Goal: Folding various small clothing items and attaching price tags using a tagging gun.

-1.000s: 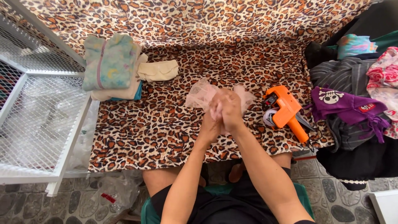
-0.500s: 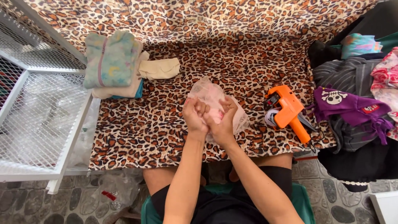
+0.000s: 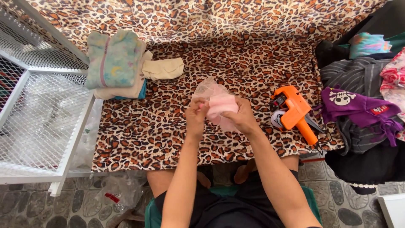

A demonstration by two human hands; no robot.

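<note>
Clear bag (image 3: 205, 89) containing pink cloth (image 3: 221, 106): left hand (image 3: 195, 119) and right hand (image 3: 242, 119), each grip clamped on it, above bench (image 3: 160, 131); orange tagger (image 3: 294, 113) beside.

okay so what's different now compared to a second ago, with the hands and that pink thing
The hands, pressed together around the pink mesh garment a second ago, have drawn apart: the left hand now pinches its left edge and the right hand its right side, spreading it open. Both kept their hold. The orange tag gun, folded clothes and purple garment stayed put.
</note>
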